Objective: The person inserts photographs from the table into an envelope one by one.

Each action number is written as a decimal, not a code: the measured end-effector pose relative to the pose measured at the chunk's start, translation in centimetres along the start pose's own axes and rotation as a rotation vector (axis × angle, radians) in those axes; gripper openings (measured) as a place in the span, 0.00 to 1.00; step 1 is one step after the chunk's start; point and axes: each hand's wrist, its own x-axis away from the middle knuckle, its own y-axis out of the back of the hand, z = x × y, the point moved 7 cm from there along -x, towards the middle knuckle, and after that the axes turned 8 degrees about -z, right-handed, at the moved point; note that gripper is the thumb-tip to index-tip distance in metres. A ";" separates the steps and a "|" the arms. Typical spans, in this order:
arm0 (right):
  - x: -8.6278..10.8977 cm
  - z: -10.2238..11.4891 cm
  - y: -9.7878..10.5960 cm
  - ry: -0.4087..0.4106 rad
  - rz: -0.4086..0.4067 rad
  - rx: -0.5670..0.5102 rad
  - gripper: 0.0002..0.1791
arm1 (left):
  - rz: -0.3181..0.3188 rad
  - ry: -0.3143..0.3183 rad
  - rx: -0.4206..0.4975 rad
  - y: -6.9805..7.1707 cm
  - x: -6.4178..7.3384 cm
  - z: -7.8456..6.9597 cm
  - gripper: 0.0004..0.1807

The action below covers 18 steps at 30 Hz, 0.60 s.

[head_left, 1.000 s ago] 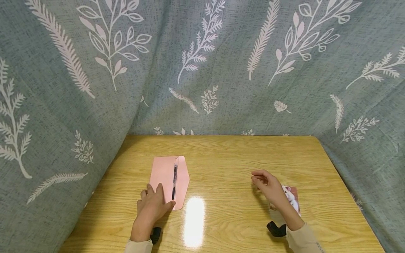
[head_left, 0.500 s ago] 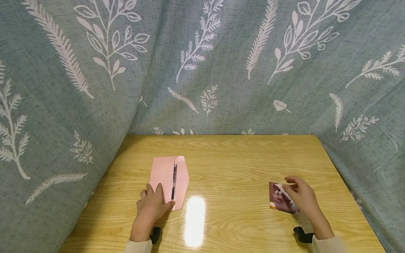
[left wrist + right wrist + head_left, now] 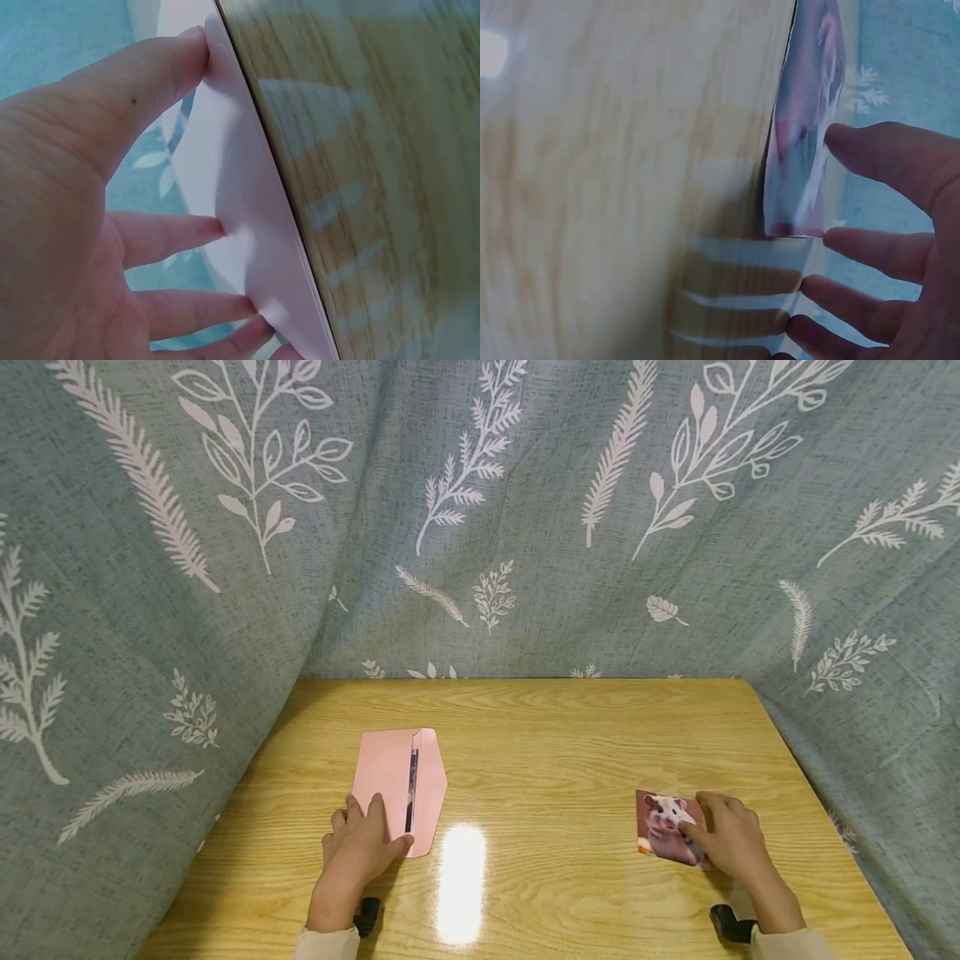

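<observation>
A pink envelope [image 3: 382, 764] lies on the left side of the table, its pointed flap unfolded to the right. A dark picture edge [image 3: 412, 793] shows along its opening. My left hand [image 3: 360, 853] rests on the envelope's near part with spread fingers; in the left wrist view thumb and fingertips touch the pink paper [image 3: 244, 187]. On the right lies a hamster photo [image 3: 663, 827]. My right hand [image 3: 738, 839] is at its right side, thumb over the picture and index finger at the edge. The right wrist view shows the other fingertips beside the photo, on the table.
The wood-grain table [image 3: 540, 752] carries a bright light reflection [image 3: 461, 881] between the hands. A grey-green leaf-patterned curtain [image 3: 555, 635] hangs behind the table and along both sides. Black wrist mounts [image 3: 731, 925] sit at both wrists.
My right hand has moved right across the photo and come down at its right side, uncovering the hamster picture. My left hand has stayed on the envelope.
</observation>
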 end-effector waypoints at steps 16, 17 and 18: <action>0.0 -0.3 0.1 -0.046 -0.059 -0.013 0.27 | -0.014 -0.015 0.009 0.1 0.0 0.0 0.49; 0.0 -0.3 0.2 -0.038 -0.077 -0.017 0.25 | -0.015 -0.016 0.009 0.1 0.0 0.0 0.49; 0.0 -0.2 0.3 -0.034 -0.094 -0.023 0.23 | -0.015 -0.016 0.008 0.1 0.0 0.0 0.49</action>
